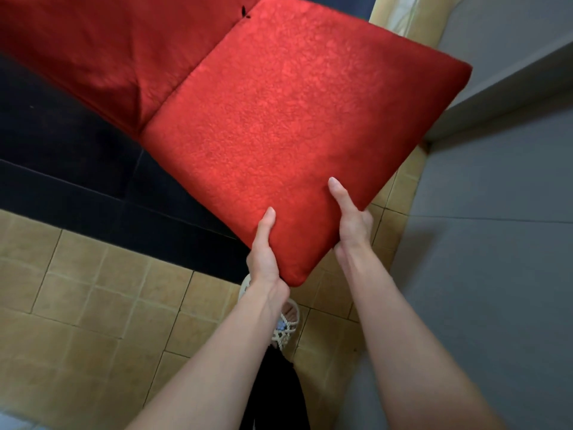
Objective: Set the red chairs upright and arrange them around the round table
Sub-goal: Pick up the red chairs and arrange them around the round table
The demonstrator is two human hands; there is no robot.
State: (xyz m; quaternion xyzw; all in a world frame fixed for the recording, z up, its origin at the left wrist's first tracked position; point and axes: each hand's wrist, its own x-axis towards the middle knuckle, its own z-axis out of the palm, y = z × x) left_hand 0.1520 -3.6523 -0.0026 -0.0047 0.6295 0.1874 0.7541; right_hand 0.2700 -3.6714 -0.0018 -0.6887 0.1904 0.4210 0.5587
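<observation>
Where the red chair is: right in front, held at its near corner, seat cushion tilted over the tiled floor.
Left grip: clamped on the seat's left edge by that corner, thumb on top, fingers hidden underneath.
Right grip: pinching the right edge, thumb flat on the fabric.
Backrest: runs away up-left, above a dark rug.
Sandalled foot: just below the corner.

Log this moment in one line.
left hand: grips seat corner | right hand: grips same corner | thumbs: on top of seat | floor: tiled
</observation>
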